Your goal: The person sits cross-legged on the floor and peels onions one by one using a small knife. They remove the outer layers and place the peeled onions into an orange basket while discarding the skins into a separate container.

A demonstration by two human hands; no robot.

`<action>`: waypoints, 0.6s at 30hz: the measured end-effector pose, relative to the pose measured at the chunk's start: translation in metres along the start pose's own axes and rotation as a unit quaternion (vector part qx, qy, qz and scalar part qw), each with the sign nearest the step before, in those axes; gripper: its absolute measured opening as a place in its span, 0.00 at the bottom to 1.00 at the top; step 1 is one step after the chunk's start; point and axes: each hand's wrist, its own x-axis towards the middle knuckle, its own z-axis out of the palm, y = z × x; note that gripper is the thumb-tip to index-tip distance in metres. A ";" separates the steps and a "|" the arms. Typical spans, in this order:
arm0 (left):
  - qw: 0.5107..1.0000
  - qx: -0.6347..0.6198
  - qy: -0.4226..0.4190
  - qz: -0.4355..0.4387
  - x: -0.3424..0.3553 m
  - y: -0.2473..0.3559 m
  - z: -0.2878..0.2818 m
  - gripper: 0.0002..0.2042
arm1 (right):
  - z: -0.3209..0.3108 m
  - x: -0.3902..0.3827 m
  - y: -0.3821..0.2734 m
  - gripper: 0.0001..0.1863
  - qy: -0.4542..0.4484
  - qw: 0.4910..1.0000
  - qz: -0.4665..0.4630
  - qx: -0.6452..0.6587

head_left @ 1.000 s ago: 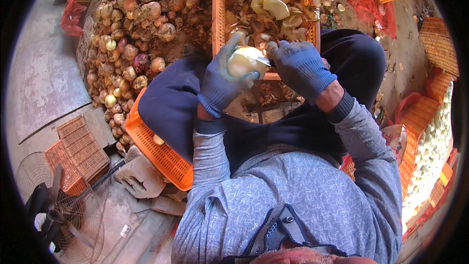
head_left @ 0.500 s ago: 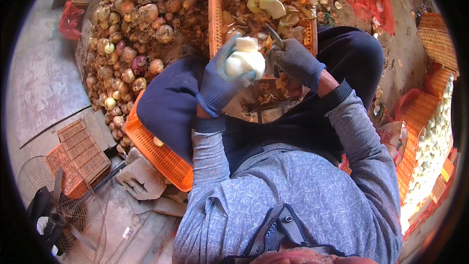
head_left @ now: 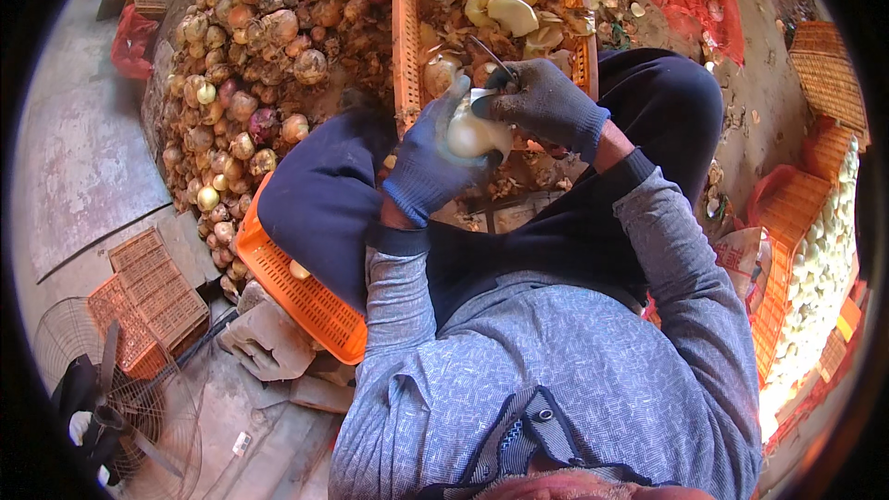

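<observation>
A peeled white onion, partly blurred, rests in my left hand, whose blue-gloved fingers are closed around it. My right hand, in a dark glove, grips a small knife with its thin blade pointing up and left. The right thumb and fingers press against the onion's upper right side. Both hands are above the near end of an orange crate that contains onion skins and pale cut layers. A brownish onion lies in the crate just beyond my left hand.
A large heap of unpeeled onions spreads to the left. Beside my left leg sits an orange basket; a fan stands at lower left. Peeled onions fill crates at far right. Red sheeting lies at upper right.
My right hand has moved left to meet the onion, and the knife blade has swung up and left. The onion has turned and dropped slightly in my left hand.
</observation>
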 end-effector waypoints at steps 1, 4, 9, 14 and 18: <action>1.000 0.001 0.000 0.002 -0.001 0.001 0.001 0.50 | 0.001 0.000 0.003 0.16 0.011 1.000 0.011 0.009; 0.999 -0.022 0.016 0.019 -0.002 0.006 -0.001 0.49 | 0.003 -0.003 -0.002 0.18 0.068 0.996 0.041 0.028; 0.994 -0.101 0.024 0.024 0.002 0.008 -0.008 0.49 | -0.009 -0.004 0.017 0.14 0.077 0.986 0.014 0.150; 0.966 -0.235 0.073 0.082 0.003 0.007 -0.010 0.51 | 0.006 -0.012 -0.007 0.19 0.111 0.818 0.073 0.559; 0.914 -0.396 0.065 0.058 0.006 0.017 -0.021 0.54 | 0.004 -0.020 -0.018 0.14 0.090 0.885 0.003 0.457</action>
